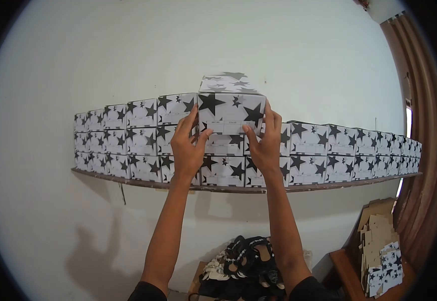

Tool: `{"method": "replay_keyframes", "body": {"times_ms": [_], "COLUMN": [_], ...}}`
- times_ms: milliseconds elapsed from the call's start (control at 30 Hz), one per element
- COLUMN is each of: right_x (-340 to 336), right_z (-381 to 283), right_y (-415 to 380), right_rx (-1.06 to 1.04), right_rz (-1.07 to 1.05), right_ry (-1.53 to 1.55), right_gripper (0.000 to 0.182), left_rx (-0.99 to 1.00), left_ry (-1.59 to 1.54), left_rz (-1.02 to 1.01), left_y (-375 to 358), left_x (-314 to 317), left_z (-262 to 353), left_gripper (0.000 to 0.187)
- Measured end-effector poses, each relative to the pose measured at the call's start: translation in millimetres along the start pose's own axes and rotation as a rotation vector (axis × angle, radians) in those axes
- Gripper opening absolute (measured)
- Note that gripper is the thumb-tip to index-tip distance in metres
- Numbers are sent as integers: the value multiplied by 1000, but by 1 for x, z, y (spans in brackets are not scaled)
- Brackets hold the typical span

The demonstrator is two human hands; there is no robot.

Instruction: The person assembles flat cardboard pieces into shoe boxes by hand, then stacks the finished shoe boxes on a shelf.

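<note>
A white shoe box (233, 111) with black stars is held between my two hands, level with the top row of a long stack. My left hand (188, 145) presses its left side, thumb on the lower front. On the right side, my right hand (264, 145) grips it the same way, thumb also at the front. The box's top face shows, and its front carries a printed label strip. Below and behind it are matching boxes (222, 170) in rows. To its left, a top-row box (174, 109) stands close by.
A narrow wall shelf (218, 189) bears the stacked boxes, three rows high on the left, two on the right. Below lies a pile of black sandals (248, 258). Flattened star-print cardboard (385, 271) rests on a wooden piece of furniture (346, 271). A brown curtain (419, 100) hangs at right.
</note>
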State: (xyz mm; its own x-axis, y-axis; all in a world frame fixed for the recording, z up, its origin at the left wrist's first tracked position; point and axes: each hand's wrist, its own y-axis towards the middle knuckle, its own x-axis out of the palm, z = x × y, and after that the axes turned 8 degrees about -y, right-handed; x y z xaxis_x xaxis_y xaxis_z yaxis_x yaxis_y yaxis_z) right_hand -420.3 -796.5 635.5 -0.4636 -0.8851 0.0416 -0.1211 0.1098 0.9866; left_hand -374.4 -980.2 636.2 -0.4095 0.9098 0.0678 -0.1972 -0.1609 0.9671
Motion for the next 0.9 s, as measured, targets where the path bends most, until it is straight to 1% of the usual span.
{"method": "replay_keyframes", "body": {"times_ms": [100, 133, 167, 200, 233, 267, 300, 333, 367, 400, 467, 500, 533, 567, 600, 633, 700, 767, 800, 833, 867, 900], "right_x": [28, 33, 38, 43, 48, 52, 54, 56, 58, 60, 61, 62, 61, 61, 62, 63, 66, 69, 71, 72, 72, 72], "right_z": [11, 11, 12, 13, 14, 14, 14, 14, 15, 14, 9, 7, 5, 4, 4, 7, 17, 22, 25, 29, 33, 36], "right_y": [7, 9, 10, 9, 10, 11, 11, 11, 10, 9, 9, 8, 7, 5, 2, -2, -8, -10, -11, -13, -14, -16], "right_rx": [3, 22, 44, 1, 3, 27, 48, 47, 52, 56, 83, 115, 112, 104, 98, 100, -96, -106, -116, -116, -101, -88], "right_rz": [-1, -12, -24, 30, 33, 33, 35, 41, 31, 18, 21, 22, 22, 33, 46, 44, 65, 57, 49, 48, -6, -59], "right_ry": [-65, -77, -87, -141, -153, -119, -87, -99, -188, -276, -253, -219, -226, -235, -243, -250, -418, -473, -521, -524, -613, -702], "right_gripper": [72, 73, 74, 69, 69, 65, 60, 60, 55, 49, 46, 42, 42, 37, 32, 32, 28, 30, 31, 31, 34, 36], "left_rx": [21, 86, 80, 79, 81, 92, 94, 95, 94, 94, 208, 209, 263, 313, 311, 336, 360, 371, 370, 353, 338, 341], "left_ry": [33, 19, 4, -37, -75, -66, -79, -62, -46, -57, 131, 124, 148, 174, 169, 183, 189, 416, 413, 516, 620, 617], "left_rz": [-11, 11, 9, 9, 8, 5, -1, 9, 20, 20, -4, -1, 16, 33, 32, 42, 54, 61, 63, 65, 68, 71], "left_y": [17, 20, 21, 22, 24, 25, 26, 26, 26, 26, 28, 29, 29, 29, 29, 28, 26, 21, 20, 19, 18, 15], "left_x": [-4, -4, -4, -5, -6, -5, -4, -3, -3, -5, -9, -9, -7, -7, -7, -6, -6, -8, -8, -7, -7, -6], "left_z": [-29, -42, -51, -54, -56, -57, -63, -70, -76, -81, -90, -95, -98, -102, -104, -106, -104, -100, -102, -104, -106, -107], "left_gripper": [66, 67, 67, 66, 66, 58, 58, 48, 38, 38, 25, 25, 25, 25, 25, 25, 25, 27, 27, 29, 31, 31]}}
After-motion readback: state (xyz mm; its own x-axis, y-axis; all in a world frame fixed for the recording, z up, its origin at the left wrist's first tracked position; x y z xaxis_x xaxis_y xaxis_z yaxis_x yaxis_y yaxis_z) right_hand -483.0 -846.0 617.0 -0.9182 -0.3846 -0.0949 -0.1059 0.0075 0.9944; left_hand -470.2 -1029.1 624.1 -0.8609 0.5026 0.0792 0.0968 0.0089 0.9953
